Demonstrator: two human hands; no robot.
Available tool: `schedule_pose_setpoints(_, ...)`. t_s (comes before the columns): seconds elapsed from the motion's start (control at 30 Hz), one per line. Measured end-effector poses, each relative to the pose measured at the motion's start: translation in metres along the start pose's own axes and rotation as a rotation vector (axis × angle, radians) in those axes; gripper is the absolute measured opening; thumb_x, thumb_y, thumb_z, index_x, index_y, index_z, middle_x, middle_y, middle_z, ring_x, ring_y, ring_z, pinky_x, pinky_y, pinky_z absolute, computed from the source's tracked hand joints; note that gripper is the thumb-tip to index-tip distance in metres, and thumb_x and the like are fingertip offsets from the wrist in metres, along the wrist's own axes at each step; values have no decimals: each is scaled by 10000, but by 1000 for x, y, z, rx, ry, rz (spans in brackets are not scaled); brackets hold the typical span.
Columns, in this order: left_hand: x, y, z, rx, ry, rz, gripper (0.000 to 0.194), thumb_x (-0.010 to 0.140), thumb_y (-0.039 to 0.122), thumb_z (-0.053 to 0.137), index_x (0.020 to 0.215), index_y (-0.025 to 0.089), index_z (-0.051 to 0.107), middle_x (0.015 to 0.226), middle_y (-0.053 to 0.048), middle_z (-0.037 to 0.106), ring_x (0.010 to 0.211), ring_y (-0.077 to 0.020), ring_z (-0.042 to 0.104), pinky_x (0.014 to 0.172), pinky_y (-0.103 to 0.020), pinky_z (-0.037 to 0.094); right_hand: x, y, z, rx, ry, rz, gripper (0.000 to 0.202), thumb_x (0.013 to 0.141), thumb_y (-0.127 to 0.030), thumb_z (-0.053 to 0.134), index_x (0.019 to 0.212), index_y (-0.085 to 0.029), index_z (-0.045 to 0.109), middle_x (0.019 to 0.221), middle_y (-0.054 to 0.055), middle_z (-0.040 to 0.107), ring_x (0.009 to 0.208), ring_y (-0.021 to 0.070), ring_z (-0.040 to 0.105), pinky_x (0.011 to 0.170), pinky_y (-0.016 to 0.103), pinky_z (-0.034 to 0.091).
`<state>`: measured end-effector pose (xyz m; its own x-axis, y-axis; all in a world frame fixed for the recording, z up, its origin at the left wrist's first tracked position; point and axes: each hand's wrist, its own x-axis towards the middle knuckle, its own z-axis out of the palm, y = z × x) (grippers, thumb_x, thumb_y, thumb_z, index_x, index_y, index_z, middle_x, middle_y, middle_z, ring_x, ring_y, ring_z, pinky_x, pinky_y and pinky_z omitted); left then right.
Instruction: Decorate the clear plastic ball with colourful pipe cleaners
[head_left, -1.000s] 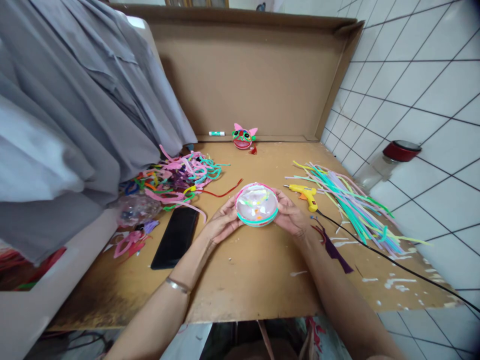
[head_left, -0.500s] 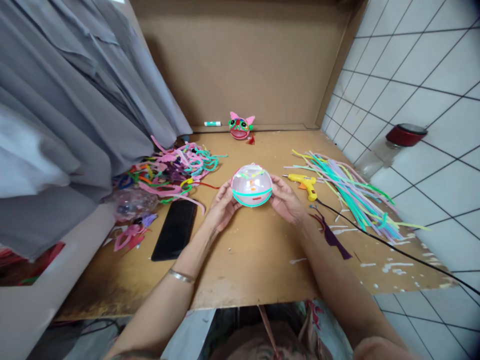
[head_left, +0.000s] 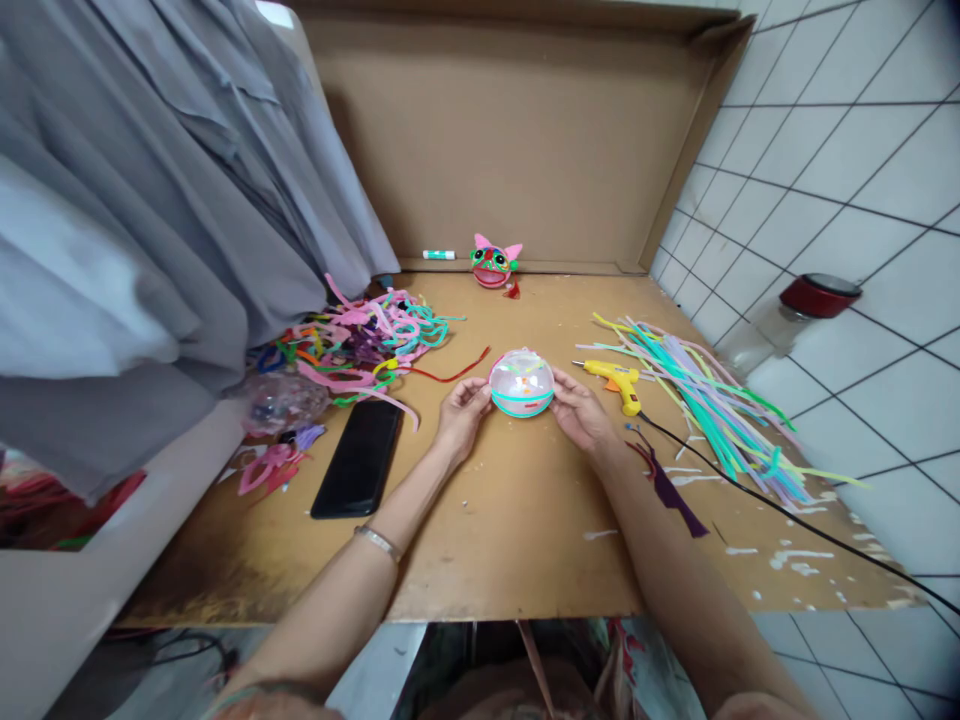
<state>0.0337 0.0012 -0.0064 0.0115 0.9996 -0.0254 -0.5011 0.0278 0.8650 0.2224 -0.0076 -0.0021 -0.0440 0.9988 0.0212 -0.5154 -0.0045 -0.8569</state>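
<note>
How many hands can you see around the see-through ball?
2. The left hand holds the left side of the see-through ball, and the right hand holds its right side. Some fingertips may be hidden behind the ball.

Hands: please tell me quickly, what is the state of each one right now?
Left hand: closed on the ball, holding its left side.
Right hand: closed on the ball, holding its right side.

Wide room on the brown table (head_left: 510, 540) in front of the see-through ball (head_left: 523, 378). More room behind, up to the pink-eared toy (head_left: 491, 266). Blocked on the left by the black phone (head_left: 356, 460) and fuzzy tangle (head_left: 379, 335), on the right by the yellow glue gun (head_left: 616, 381) and cord (head_left: 720, 473).
</note>
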Motion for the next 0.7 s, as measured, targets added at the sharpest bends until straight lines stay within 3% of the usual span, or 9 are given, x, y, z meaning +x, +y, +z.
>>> schedule_pose_setpoints(0.3, -2, -3, 0, 166, -20, 77, 303, 653, 406, 753, 731, 145, 621, 627, 25, 589, 580, -79, 519, 617, -218, 414, 5, 3, -7, -29, 54, 2, 304, 643, -201, 692, 944, -241, 706, 1090, 28, 713, 1145, 222, 592, 1074, 406, 398)
schedule_pose_setpoints(0.53, -3, -1, 0, 240, -8, 115, 212, 686, 334, 713, 723, 155, 607, 617, 27, 583, 567, -87, 503, 611, -226, 402, 3, 0, -5, -81, 74, -27, 291, 652, -205, 692, 941, -225, 708, 1103, 44, 711, 1168, 240, 581, 1057, 427, 412)
schedule_pose_setpoints(0.7, -3, -1, 0, 268, 8, 140, 184, 663, 296, 725, 713, 157, 614, 611, 30, 580, 563, -84, 487, 596, -217, 388, -1, -3, 7, -81, 102, -91, 216, 714, -355, 693, 886, -225, 711, 1105, 50, 711, 1214, 260, 547, 1086, 453, 386)
